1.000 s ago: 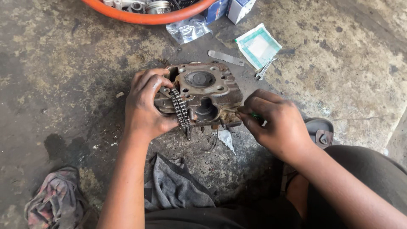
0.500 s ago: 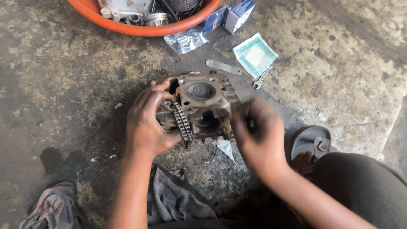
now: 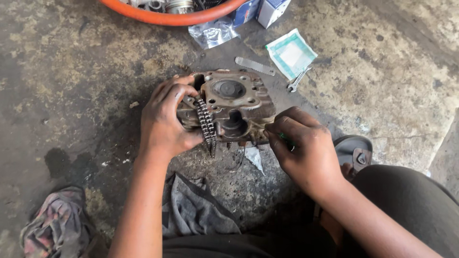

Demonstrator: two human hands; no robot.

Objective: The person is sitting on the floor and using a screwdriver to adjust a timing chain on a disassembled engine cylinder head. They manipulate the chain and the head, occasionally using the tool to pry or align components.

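A greasy metal engine cylinder head (image 3: 239,102) rests on the stained concrete floor. A timing chain (image 3: 206,123) hangs down its near left side. My left hand (image 3: 165,122) grips the head's left side next to the chain. At the head's near right corner, my right hand (image 3: 301,148) has its fingers closed around a small green-handled tool (image 3: 285,139), most of which is hidden in the fist.
An orange basin (image 3: 177,18) of parts sits at the top. Near it lie a clear plastic bag (image 3: 213,33), small boxes (image 3: 271,9), a white-green packet (image 3: 290,53), a flat metal strip (image 3: 255,66) and a small spanner (image 3: 297,80). Rags (image 3: 193,210) lie near my legs.
My right hand has shifted right, from covering the head's right side to its near right corner. The left hand keeps its grip beside the chain.
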